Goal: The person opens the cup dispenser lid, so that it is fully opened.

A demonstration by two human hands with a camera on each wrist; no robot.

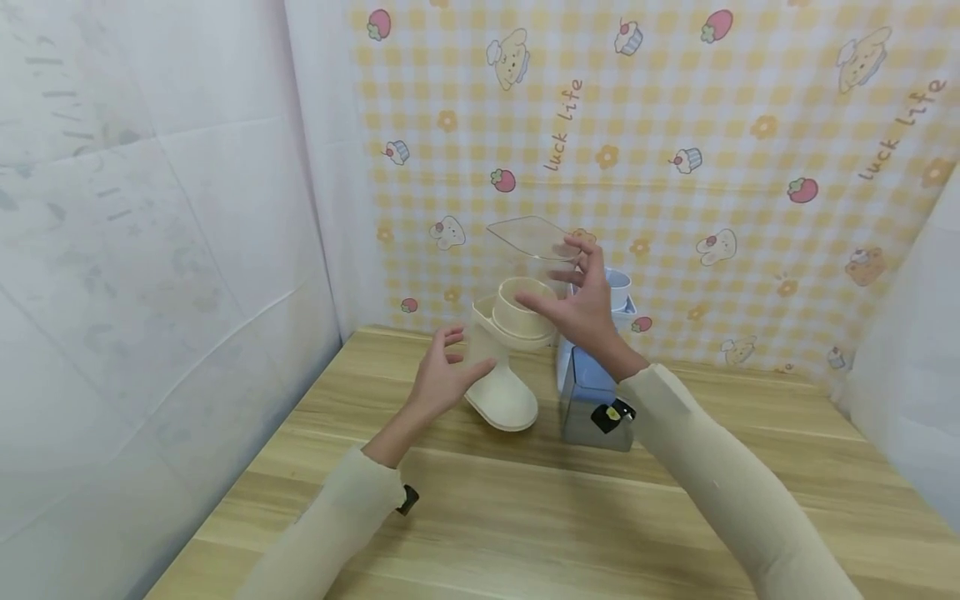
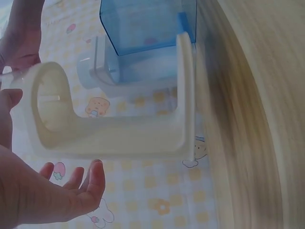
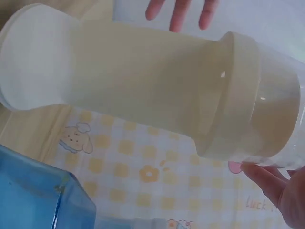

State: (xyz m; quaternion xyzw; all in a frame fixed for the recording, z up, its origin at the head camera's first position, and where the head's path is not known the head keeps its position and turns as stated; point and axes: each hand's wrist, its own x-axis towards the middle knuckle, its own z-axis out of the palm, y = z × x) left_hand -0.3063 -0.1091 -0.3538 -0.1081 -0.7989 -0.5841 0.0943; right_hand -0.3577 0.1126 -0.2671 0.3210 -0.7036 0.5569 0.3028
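A cream plastic stand (image 1: pixel 510 402) with a round collar on top and a rounded foot stands on the table near the patterned cloth. A clear container (image 1: pixel 528 237) sits at the collar, its outline faint against the cloth. My right hand (image 1: pixel 581 300) holds the clear container from the right, thumb in front and fingers bent around its side. To the left of the stand is my left hand (image 1: pixel 444 377), fingers loosely spread and apart from it. In the left wrist view the left hand (image 2: pixel 57 191) is beside the stand's upright, holding nothing.
Just right of the cream stand is a similar blue stand (image 1: pixel 619 287). A translucent blue-grey container (image 1: pixel 596 421) stands in front of it, under my right forearm. Behind hangs a yellow checked cloth (image 1: pixel 645 108); a white sheet (image 1: pixel 165 250) borders the wooden table (image 1: pixel 510 517) on the left.
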